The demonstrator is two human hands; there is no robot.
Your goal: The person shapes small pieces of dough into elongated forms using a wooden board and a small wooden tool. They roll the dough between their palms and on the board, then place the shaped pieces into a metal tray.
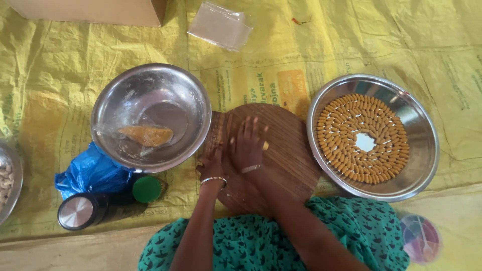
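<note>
A round wooden board [286, 155] lies on the yellow sheet in front of me. My right hand [248, 143] lies flat on the board, fingers spread, pressing on a small piece of orange dough [265, 146] that peeks out at its edge. My left hand [213, 165], with a bangle on the wrist, rests curled at the board's left edge, against the steel bowl [193, 100]. That bowl holds a lump of orange dough [146, 135] in clear plastic. To the right, a steel plate [422, 150] carries several small oblong dough pieces [346, 135] laid in rings.
A blue plastic bag [90, 173], a green-lidded jar [147, 189] and a dark steel-capped flask [83, 212] lie at the left. Another steel dish [14, 173] is cut off at the far left. A clear plastic bag [221, 25] and a cardboard box [95, 11] lie behind.
</note>
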